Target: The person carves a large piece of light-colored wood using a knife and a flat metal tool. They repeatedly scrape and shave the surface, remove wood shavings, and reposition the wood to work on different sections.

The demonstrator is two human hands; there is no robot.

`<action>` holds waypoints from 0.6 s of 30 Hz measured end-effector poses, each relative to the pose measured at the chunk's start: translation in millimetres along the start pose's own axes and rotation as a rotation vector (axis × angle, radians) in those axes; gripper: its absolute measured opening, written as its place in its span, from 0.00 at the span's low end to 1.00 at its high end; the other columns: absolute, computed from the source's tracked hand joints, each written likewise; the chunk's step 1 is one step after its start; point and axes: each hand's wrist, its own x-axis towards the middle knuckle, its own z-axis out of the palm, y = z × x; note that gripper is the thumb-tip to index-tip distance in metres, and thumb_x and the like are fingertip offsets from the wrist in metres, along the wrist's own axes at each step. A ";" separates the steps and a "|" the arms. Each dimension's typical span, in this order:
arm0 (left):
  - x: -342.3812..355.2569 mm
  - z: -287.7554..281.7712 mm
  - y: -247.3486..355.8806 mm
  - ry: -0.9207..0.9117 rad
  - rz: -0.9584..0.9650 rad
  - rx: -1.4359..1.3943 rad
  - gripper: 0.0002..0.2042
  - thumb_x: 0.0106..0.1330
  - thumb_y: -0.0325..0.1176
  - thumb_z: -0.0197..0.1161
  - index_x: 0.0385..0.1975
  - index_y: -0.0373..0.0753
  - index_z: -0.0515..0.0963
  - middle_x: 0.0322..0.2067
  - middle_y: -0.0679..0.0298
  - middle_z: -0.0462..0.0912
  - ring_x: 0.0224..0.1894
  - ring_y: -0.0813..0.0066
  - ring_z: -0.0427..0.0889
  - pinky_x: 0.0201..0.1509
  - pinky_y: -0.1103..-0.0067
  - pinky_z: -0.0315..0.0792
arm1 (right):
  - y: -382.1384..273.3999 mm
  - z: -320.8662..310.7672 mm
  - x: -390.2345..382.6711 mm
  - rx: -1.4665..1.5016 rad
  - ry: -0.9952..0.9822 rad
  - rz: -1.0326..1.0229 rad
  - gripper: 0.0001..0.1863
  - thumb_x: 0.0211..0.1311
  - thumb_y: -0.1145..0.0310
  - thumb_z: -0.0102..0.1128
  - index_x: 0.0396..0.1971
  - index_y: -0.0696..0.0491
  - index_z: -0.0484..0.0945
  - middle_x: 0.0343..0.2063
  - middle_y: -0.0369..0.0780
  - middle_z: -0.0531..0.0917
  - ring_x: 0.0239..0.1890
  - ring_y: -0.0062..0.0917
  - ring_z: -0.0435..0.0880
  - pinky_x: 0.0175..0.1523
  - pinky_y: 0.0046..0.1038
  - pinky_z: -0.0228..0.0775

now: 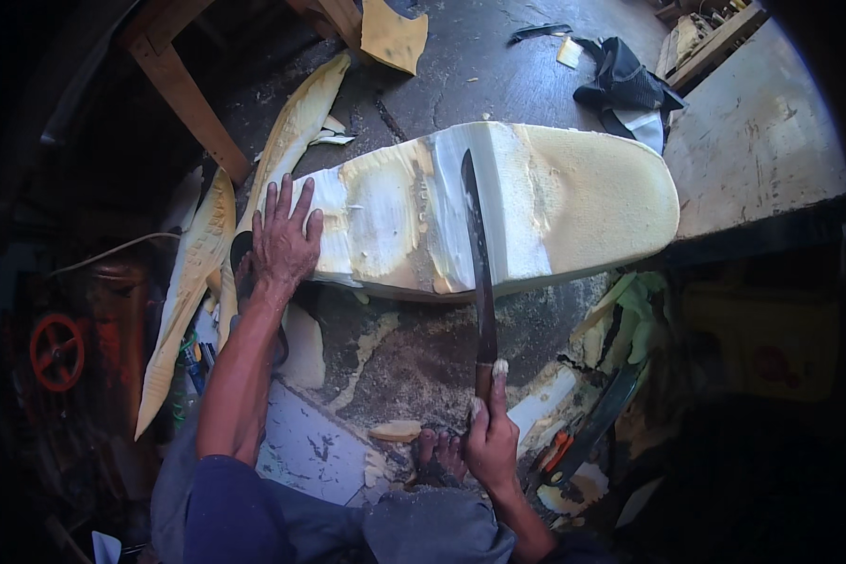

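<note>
A long block of cream and white foam (385,211), shaped like a seat pad with a rounded right end, lies across the space before me. My left hand (287,235) rests flat on its left end, fingers spread. In my right hand (492,437) is the handle of a long knife (480,254) with a dark, narrow blade. The blade points away from me and lies along the step in the foam's middle, where the surface looks freshly sliced. Whether its edge is sunk into the foam, I cannot tell.
Long curved foam offcuts (193,291) lie at the left, near a wooden frame leg (183,94). Dark fabric (625,80) lies at the far right, by a pale board (761,132). Scraps and crumbs cover the dark floor (395,348). A red handwheel (56,352) stands at the left.
</note>
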 end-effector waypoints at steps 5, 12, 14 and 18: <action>2.0 1.9 -4.0 -0.068 0.017 0.006 0.28 0.78 0.53 0.48 0.77 0.61 0.63 0.80 0.58 0.54 0.81 0.50 0.50 0.77 0.43 0.52 | 3.7 -0.8 10.5 0.013 -0.140 0.181 0.31 0.76 0.70 0.50 0.76 0.56 0.58 0.39 0.55 0.84 0.34 0.45 0.84 0.39 0.38 0.75; 4.5 2.5 -5.6 -0.048 0.020 0.014 0.28 0.78 0.53 0.48 0.76 0.60 0.63 0.79 0.57 0.54 0.81 0.49 0.49 0.77 0.41 0.51 | 13.5 3.9 20.3 0.124 -0.101 0.079 0.31 0.76 0.69 0.50 0.76 0.57 0.58 0.25 0.55 0.82 0.26 0.41 0.86 0.33 0.40 0.72; 3.7 4.3 -5.1 -0.066 0.032 0.020 0.28 0.78 0.53 0.48 0.76 0.60 0.63 0.79 0.57 0.54 0.81 0.49 0.50 0.77 0.41 0.51 | 15.1 4.1 21.2 0.058 -0.155 0.162 0.31 0.76 0.68 0.50 0.76 0.56 0.58 0.25 0.55 0.82 0.26 0.41 0.86 0.33 0.40 0.72; 4.4 5.2 -5.2 -0.010 0.039 0.060 0.28 0.77 0.53 0.48 0.77 0.62 0.63 0.79 0.58 0.54 0.81 0.48 0.50 0.77 0.41 0.51 | 14.6 3.9 25.3 0.069 -0.010 -0.111 0.32 0.77 0.67 0.51 0.77 0.54 0.58 0.28 0.55 0.84 0.26 0.46 0.85 0.35 0.40 0.75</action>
